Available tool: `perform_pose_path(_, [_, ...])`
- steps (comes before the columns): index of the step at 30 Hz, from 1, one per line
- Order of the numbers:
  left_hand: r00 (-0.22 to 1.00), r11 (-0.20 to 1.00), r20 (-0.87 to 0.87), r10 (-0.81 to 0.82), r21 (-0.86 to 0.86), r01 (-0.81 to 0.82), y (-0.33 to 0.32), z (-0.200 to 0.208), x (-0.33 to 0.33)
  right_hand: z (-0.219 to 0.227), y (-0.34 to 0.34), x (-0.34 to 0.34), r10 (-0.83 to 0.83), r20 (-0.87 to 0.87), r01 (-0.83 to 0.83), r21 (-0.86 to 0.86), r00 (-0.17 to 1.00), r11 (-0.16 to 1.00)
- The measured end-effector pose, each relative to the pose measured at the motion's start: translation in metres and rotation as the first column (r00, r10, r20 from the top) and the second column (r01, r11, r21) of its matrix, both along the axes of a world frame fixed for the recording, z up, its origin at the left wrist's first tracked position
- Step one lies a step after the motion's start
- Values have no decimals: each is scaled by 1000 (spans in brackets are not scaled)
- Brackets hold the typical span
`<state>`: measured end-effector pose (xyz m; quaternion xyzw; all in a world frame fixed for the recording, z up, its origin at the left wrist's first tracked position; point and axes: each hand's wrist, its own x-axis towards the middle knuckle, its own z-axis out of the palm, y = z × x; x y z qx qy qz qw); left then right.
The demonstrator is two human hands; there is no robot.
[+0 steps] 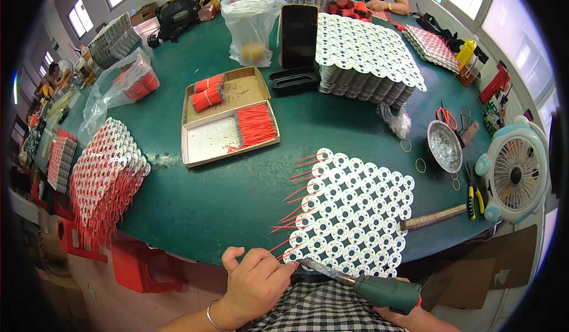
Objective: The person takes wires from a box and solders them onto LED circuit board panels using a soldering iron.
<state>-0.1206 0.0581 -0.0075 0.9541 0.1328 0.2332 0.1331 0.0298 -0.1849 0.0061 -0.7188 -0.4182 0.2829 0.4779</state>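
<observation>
A white panel of joined round circuit boards lies at the table's near edge, with thin red wires sticking out along its left side. My left hand is at the panel's near left corner. Its thumb and index finger pinch a short red wire, mostly hidden by the fingers. From the right, my right hand grips a soldering iron with a green body. The iron's metal tip points left, close to the left fingertips at the corner pads.
An open carton holds bundles of red wires. Stacked white panels stand behind, beside a phone. Wired panels are piled at left. A metal bowl, pliers, a wooden strip and a fan are at right.
</observation>
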Motion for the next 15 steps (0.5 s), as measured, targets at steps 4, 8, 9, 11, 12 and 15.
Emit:
perform_pose_path(4, [1000, 1000, -16, 1, 17, -1, 0, 2, 0, -3, -4, 0, -4, -95, 4, -4, 995, 1000])
perform_pose_path(8, [1000, 1000, -29, -2, 24, 3, 0, 3, 0, -2, -4, -2, -17, 2, 16, 21, 1000, 1000])
perform_pose_path(9, [1000, 1000, -29, -3, 24, 4, 0, 3, 0, -1, -3, -3, -39, -13, 39, 15, 999, 999])
perform_pose_path(11, [999, 999, -32, -3, 32, 4, 0, 4, 1, -2, 1, 3, 40, 80, -38, -16, 996, 999])
perform_pose_path(12, [999, 999, -33, -4, 32, 5, -1, 4, 1, -2, 3, 6, 120, 170, -112, -55, 978, 992])
perform_pose_path(15, [999, 1000, -45, -12, 19, 13, 0, 5, 1, 0, 6, 5, 145, 245, -133, -68, 959, 989])
